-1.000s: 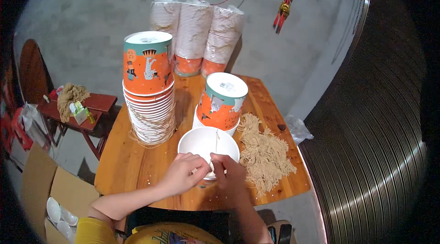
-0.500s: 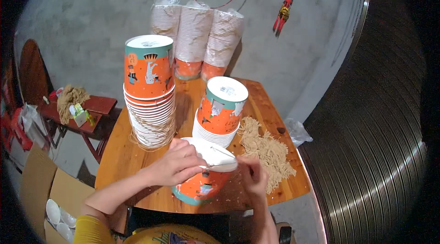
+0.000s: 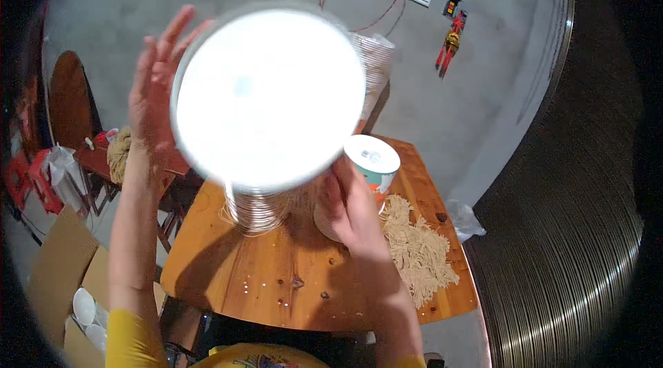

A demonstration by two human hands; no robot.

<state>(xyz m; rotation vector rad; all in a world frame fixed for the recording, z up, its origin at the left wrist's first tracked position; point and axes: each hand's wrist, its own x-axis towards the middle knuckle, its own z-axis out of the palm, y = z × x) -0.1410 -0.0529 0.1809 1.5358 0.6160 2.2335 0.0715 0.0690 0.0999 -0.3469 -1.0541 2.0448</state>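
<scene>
A paper bucket (image 3: 269,98) is raised high above the table, its round white face toward me, overexposed and blurred; whether that is base or opening I cannot tell. Against its lower right side my right hand (image 3: 356,205) is closed, gripping it. My left hand (image 3: 155,95) is at its left side, fingers stretched up and spread, partly hidden by the rim. Behind the bucket, a stack of nested buckets (image 3: 259,212) with loose cord loops shows only its lower part. A shorter inverted stack (image 3: 373,154) stands right of it, partly covered by my right hand.
Tan cords (image 3: 421,250) lie heaped on the right of the wooden table (image 3: 228,278). Wrapped bucket stacks (image 3: 376,64) stand against the wall. A cardboard box (image 3: 65,243) with white items is at lower left, a red bench (image 3: 93,161) beyond it. A ribbed shutter (image 3: 573,195) borders the right.
The bucket has gone from the table's near edge up and forward, toward the taller left stack. My left hand has left its rim and spread; my right hand has moved from the cord to the bucket.
</scene>
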